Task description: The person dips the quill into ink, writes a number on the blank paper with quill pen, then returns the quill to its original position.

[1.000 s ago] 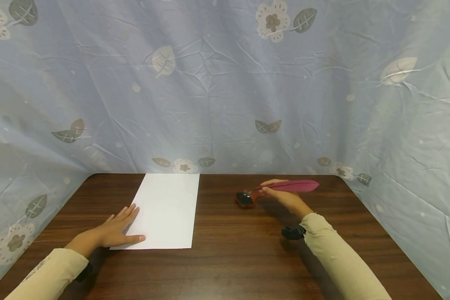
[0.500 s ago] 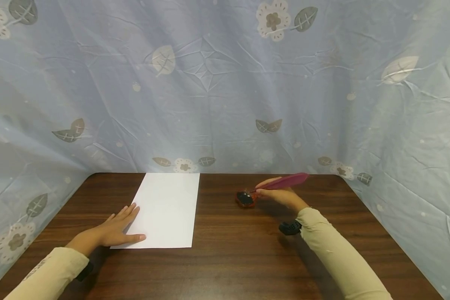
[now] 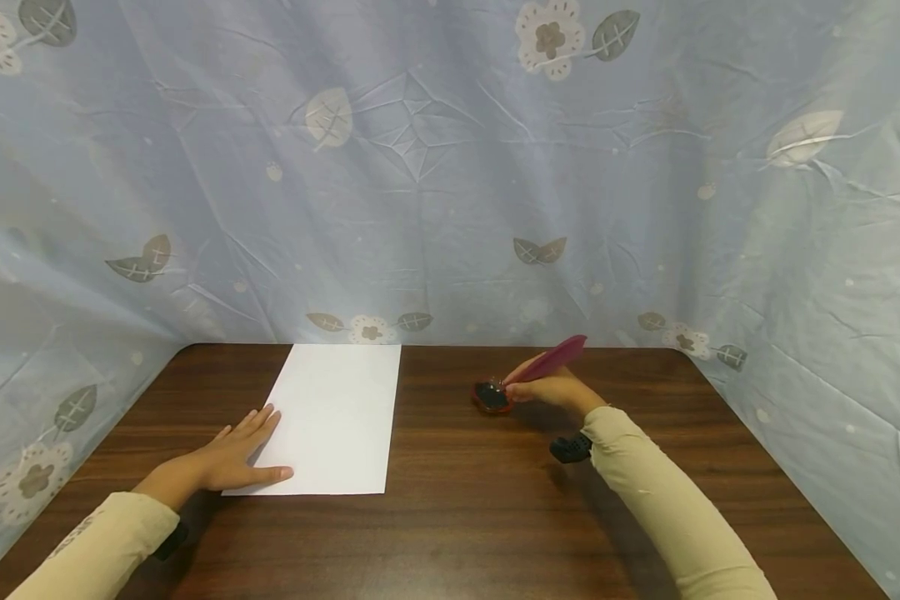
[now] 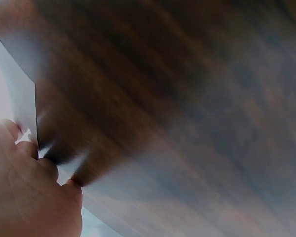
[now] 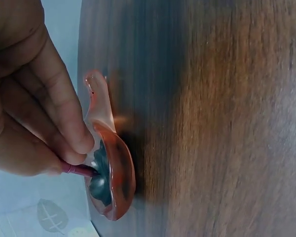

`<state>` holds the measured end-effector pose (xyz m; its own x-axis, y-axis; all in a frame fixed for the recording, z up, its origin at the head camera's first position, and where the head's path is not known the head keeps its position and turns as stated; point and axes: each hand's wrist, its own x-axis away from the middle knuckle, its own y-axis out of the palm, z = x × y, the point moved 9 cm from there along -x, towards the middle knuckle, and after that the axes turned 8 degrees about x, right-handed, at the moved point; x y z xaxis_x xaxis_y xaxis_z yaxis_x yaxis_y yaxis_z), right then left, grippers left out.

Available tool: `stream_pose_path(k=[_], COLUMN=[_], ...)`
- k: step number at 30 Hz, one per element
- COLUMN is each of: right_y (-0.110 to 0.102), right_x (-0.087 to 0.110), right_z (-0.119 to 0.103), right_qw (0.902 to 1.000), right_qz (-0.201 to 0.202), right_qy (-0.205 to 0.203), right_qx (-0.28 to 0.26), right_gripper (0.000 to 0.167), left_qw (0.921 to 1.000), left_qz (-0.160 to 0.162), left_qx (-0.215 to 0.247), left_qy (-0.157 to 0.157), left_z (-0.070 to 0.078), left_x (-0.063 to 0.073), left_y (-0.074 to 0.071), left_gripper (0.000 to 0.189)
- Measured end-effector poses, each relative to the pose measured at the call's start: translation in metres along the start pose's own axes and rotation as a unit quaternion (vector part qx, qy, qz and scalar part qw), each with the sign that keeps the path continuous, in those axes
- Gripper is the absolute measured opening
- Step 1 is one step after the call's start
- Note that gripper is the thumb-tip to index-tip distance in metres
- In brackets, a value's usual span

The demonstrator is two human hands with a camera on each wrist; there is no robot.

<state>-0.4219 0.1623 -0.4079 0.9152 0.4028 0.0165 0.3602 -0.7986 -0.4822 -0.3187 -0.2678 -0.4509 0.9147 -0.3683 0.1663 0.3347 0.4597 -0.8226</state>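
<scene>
My right hand (image 3: pixel 551 390) pinches a magenta feather quill (image 3: pixel 557 356) between thumb and fingers, its plume slanting up to the right. In the right wrist view the quill's tip (image 5: pixel 79 169) meets dark liquid (image 5: pixel 99 183) in a translucent reddish, spoon-shaped dish (image 5: pixel 122 177) with a short handle. This dish stands on the table right of the paper. On the left edge of a white sheet of paper (image 3: pixel 337 417) rests my left hand (image 3: pixel 232 462), fingers spread and straight. The left wrist view shows only part of that hand and a paper corner.
A dark brown wooden table (image 3: pixel 420 542) carries everything. Pale blue cloth (image 3: pixel 420 208) printed with flowers and leaves hangs behind it and along both sides. Dark straps with small devices sit at both wrists, the right one (image 3: pixel 570 450) jutting inward.
My right hand has shifted slightly left toward the dish, and the quill has tilted more upright, its plume swinging left and up. My left hand and the paper stay put.
</scene>
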Motion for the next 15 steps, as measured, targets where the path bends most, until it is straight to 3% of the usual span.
stream_pose_path(k=[8,15], right_y=[-0.003,0.001], right_x=[-0.006,-0.008], right_z=[0.005,0.006], right_qw=[0.9987,0.9992], right_qz=[0.033,0.021], right_qy=[0.036,0.034], right_qx=[0.013,0.009], right_gripper=[0.023,0.024], left_qw=[0.9999,0.9998], left_qz=[0.01,0.021], left_qx=[0.007,-0.001], left_qy=[0.005,0.005], left_z=[-0.007,-0.015], left_x=[-0.004,-0.007], left_y=[0.0,0.002], left_gripper=[0.103,0.104])
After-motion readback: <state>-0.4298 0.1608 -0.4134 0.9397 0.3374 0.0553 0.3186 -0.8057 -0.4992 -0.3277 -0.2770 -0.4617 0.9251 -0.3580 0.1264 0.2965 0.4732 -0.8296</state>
